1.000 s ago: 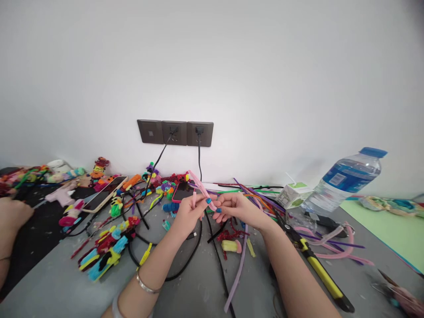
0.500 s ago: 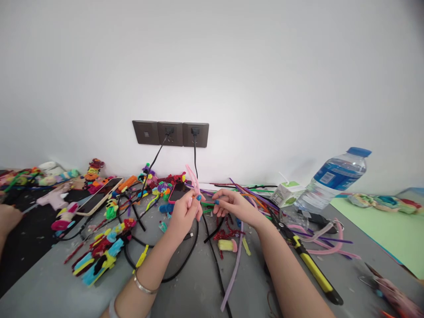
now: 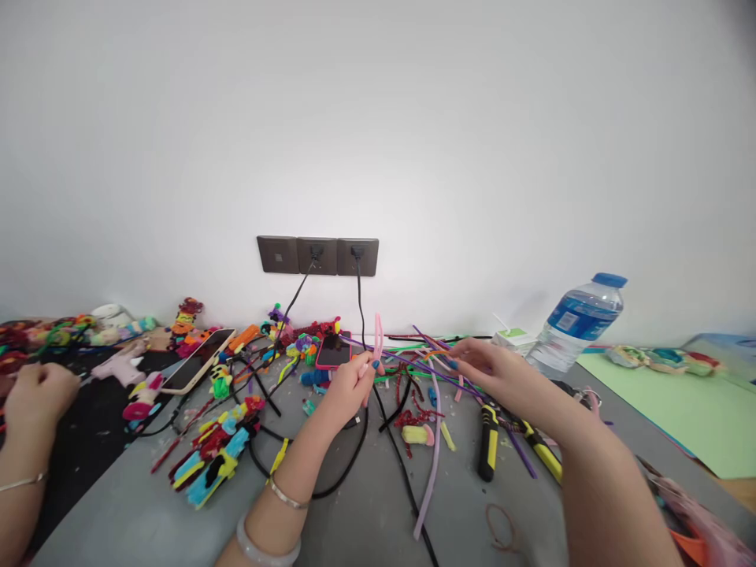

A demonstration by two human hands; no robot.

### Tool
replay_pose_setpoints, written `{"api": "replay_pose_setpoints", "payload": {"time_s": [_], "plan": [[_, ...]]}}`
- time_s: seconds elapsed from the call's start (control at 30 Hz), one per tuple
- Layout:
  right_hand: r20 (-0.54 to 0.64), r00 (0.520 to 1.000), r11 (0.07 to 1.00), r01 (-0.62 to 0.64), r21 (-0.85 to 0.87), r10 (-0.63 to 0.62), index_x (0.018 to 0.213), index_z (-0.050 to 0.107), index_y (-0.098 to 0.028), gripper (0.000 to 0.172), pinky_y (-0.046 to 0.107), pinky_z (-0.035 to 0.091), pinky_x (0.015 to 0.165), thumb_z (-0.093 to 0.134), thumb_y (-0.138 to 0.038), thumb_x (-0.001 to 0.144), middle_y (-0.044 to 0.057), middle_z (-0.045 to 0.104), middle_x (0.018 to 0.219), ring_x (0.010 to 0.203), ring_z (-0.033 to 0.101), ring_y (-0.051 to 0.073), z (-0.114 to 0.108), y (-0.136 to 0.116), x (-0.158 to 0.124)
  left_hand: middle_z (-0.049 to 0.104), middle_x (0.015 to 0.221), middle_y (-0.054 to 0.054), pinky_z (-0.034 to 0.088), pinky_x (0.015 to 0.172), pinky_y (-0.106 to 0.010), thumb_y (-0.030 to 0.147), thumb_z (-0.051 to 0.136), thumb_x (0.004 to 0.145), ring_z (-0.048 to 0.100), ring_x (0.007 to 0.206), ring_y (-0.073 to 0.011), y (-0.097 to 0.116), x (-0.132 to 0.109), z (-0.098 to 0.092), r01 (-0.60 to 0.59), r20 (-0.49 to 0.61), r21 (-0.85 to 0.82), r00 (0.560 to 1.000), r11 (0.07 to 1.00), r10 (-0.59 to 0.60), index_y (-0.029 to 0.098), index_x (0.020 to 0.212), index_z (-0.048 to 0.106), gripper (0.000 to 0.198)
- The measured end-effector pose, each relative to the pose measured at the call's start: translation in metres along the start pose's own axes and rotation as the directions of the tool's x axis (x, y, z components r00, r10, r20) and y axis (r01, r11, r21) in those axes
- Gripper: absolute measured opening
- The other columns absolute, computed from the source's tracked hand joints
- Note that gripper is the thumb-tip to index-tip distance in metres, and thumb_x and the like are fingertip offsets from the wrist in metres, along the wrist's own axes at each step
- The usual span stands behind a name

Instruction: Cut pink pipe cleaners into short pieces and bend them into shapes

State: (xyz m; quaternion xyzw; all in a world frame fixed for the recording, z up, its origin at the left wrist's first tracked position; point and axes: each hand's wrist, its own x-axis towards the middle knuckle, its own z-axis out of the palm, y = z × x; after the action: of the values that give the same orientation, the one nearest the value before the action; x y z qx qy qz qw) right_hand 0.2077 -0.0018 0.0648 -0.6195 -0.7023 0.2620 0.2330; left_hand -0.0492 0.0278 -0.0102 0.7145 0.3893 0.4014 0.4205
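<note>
Holding a pink strip upright in the left grip

Pinched between thumb and fingers of the left grip (image 3: 353, 387), the fuzzy pink strip (image 3: 379, 337) rises above the hand as two strands close together, and a short piece shows below the fingers. The right grip (image 3: 493, 366) is to the right, well apart from the left one, with fingers bent loosely over a spread of coloured stems (image 3: 422, 356); whether it grasps one of them I cannot tell.

Just beyond the left grip lies a phone in a pinkish-red case (image 3: 334, 352). Left of that grip and nearer the wearer is a fuzzy figure in blue, yellow and red (image 3: 216, 453); farther left are a pale-edged phone (image 3: 201, 362), a pink glue gun (image 3: 121, 366) and another person's hand (image 3: 44, 394).

Between the two grips, on the grey tabletop (image 3: 372, 516), a lilac strip (image 3: 435, 457) runs toward the wearer, with a pale yellow piece (image 3: 416, 434) just to its left. Below the right grip sits a yellow-and-black tool handle (image 3: 487, 442). Beyond that grip, to its right, stand a drink carton (image 3: 515, 337) and a tilted-looking water bottle (image 3: 576, 323); a light green sheet (image 3: 643, 409) lies farther right.
</note>
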Motion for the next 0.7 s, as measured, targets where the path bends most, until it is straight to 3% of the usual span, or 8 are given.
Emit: {"api": "replay_pose_setpoints", "payload": {"time_s": [0.1, 0.2, 0.3, 0.37, 0.43, 0.6, 0.7], "plan": [[-0.228, 0.956, 0.951, -0.231, -0.204, 0.183, 0.124, 0.05, -0.014, 0.052, 0.044, 0.053, 0.084, 0.047, -0.043, 0.081, 0.019, 0.07, 0.111, 0.099, 0.069, 0.034, 0.012, 0.036, -0.025, 0.046, 0.044, 0.007, 0.041, 0.063, -0.025, 0.041, 0.036, 0.098, 0.042, 0.046, -0.012, 0.0, 0.001, 0.001, -0.018, 0.008, -0.013, 1.0, 1.0, 0.019, 0.019, 0.086, 0.054, 0.03], [-0.313, 0.917, 0.859, -0.358, -0.367, 0.248, 0.131, 0.047, -0.007, 0.068, 0.053, 0.046, 0.096, 0.052, -0.046, 0.076, 0.026, 0.064, 0.122, 0.118, 0.058, 0.041, 0.046, 0.067, -0.047, 0.054, 0.055, 0.003, 0.043, 0.062, -0.025, 0.042, 0.038, 0.096, 0.05, 0.054, -0.0136, -0.003, 0.003, 0.002, 0.009, 0.03, -0.108, 1.0, 0.994, -0.005, 0.019, 0.085, 0.05, 0.028], [-0.394, 0.858, 0.769, -0.485, -0.417, 0.328, 0.144, 0.039, -0.011, 0.082, 0.06, 0.045, 0.092, 0.05, -0.057, 0.077, 0.023, 0.052, 0.14, 0.123, 0.052, 0.047, 0.077, 0.072, -0.063, 0.05, 0.062, 0.004, 0.041, 0.057, -0.024, 0.042, 0.038, 0.095, 0.048, 0.052, -0.012, -0.008, 0.004, 0.002, 0.017, 0.052, -0.167, 0.999, 0.986, -0.008, 0.019, 0.091, 0.05, 0.026], [-0.454, 0.809, 0.72, -0.561, -0.408, 0.373, 0.146, 0.037, -0.01, 0.084, 0.06, 0.046, 0.09, 0.047, -0.059, 0.079, 0.024, 0.051, 0.139, 0.121, 0.053, 0.048, 0.087, 0.065, -0.066, 0.046, 0.064, 0.005, 0.037, 0.055, -0.023, 0.039, 0.038, 0.095, 0.043, 0.051, -0.0102, -0.008, 0.004, 0.001, 0.002, 0.049, -0.137, 0.999, 0.991, 0.005, 0.019, 0.096, 0.052, 0.025], [-0.474, 0.776, 0.687, -0.609, -0.396, 0.415, 0.146, 0.038, -0.008, 0.081, 0.059, 0.046, 0.088, 0.046, -0.056, 0.081, 0.027, 0.054, 0.131, 0.118, 0.054, 0.048, 0.087, 0.058, -0.064, 0.042, 0.064, 0.006, 0.032, 0.054, -0.022, 0.037, 0.039, 0.095, 0.038, 0.052, -0.0098, -0.007, 0.003, 0.0, -0.019, 0.038, -0.094, 0.999, 0.995, 0.023, 0.018, 0.101, 0.054, 0.024], [-0.394, 0.815, 0.744, -0.563, -0.36, 0.425, 0.142, 0.04, -0.005, 0.084, 0.059, 0.048, 0.083, 0.055, -0.051, 0.073, 0.031, 0.058, 0.121, 0.117, 0.055, 0.051, 0.061, 0.068, -0.055, 0.041, 0.069, 0.004, 0.03, 0.055, -0.022, 0.032, 0.039, 0.095, 0.034, 0.057, -0.0105, -0.004, 0.002, -0.003, -0.017, 0.026, -0.041, 0.999, 0.999, 0.018, 0.017, 0.108, 0.057, 0.026], [-0.345, 0.814, 0.841, -0.529, -0.11, 0.467, 0.142, 0.035, -0.001, 0.088, 0.052, 0.049, 0.093, 0.055, -0.049, 0.071, 0.03, 0.059, 0.124, 0.119, 0.058, 0.044, 0.039, 0.077, -0.061, 0.042, 0.069, 0.004, 0.031, 0.055, -0.021, 0.031, 0.041, 0.093, 0.034, 0.057, -0.0108, -0.007, 0.003, -0.007, 0.028, 0.028, -0.041, 0.999, 0.999, -0.026, 0.017, 0.11, 0.058, 0.028]]}}
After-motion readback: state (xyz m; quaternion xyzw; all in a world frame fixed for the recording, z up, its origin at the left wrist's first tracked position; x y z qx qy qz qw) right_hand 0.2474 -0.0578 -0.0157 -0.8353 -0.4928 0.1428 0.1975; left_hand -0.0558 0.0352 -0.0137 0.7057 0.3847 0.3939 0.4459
